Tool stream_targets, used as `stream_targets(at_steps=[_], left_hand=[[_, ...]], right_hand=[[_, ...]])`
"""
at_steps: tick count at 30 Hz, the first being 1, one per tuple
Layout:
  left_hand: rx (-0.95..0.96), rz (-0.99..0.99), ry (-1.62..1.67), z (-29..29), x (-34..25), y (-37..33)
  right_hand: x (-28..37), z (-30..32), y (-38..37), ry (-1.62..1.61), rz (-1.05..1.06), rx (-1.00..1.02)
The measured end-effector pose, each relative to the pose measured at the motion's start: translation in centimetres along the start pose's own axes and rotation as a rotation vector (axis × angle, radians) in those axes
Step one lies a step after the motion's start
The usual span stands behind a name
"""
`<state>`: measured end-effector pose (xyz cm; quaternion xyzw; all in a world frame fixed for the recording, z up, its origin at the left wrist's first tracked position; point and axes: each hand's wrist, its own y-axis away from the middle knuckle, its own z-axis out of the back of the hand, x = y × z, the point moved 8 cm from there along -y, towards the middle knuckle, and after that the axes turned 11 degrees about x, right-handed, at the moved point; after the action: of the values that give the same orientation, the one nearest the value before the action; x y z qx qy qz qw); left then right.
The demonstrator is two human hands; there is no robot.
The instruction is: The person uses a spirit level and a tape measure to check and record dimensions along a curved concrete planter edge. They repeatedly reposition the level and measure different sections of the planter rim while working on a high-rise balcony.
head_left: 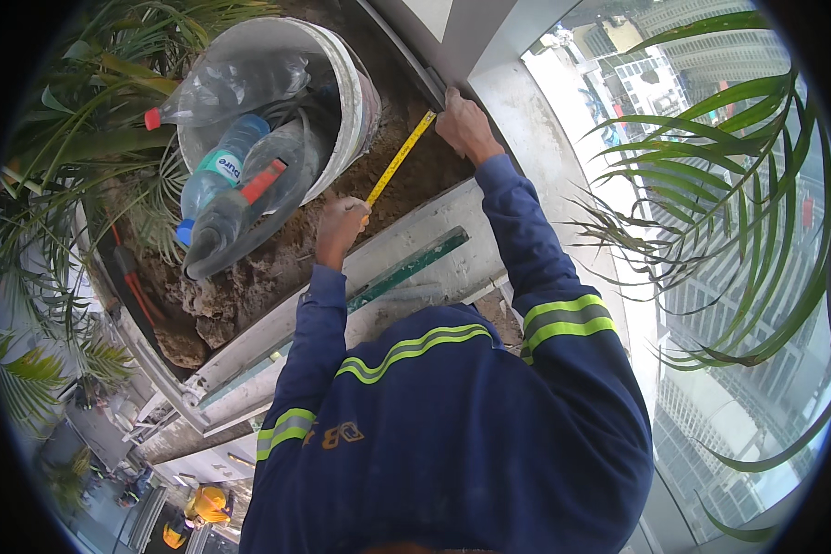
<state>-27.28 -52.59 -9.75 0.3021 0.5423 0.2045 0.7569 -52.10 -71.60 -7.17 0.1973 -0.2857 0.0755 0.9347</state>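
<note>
A yellow tape measure [400,159] is stretched over the brown soil between my two hands. My left hand [340,223] is closed around its nearer end, beside the white bucket, and hides most of what lies in the palm. At the tape's far end, my right hand [466,127] is closed with its fingers against a dark metal edge. The fingers cover the tip of the tape. Close to my left hand stands a dirty white bucket [349,102], tilted and holding plastic bottles [223,166] and a clear hose-like piece with a red part [264,181].
A green straight bar [411,268] lies on the pale ledge [517,263] in front of me. Palm fronds [757,138] hang at the right before tall windows; more leaves [92,138] crowd the left. An orange-handled tool [134,282] rests in the soil. Someone in yellow [210,504] is far below left.
</note>
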Motion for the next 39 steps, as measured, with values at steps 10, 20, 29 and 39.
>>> stream_targets(at_steps=[10,20,29,39], left_hand=[[0.005,0.021,0.009,0.9,2.3,0.0],[0.011,0.002,0.025,0.4,1.0,-0.5],[0.022,0.037,0.017,-0.2,1.0,0.0],[0.074,0.027,-0.050,-0.7,-1.3,-1.0]], right_hand=[[-0.2,-0.7,-2.6,-0.006,-0.033,0.056],[-1.5,-0.2,-2.2,-0.058,-0.029,-0.056],[-2.4,-1.3,3.2,-0.061,-0.016,-0.061],[-2.2,0.7,4.2,-0.045,-0.086,-0.079]])
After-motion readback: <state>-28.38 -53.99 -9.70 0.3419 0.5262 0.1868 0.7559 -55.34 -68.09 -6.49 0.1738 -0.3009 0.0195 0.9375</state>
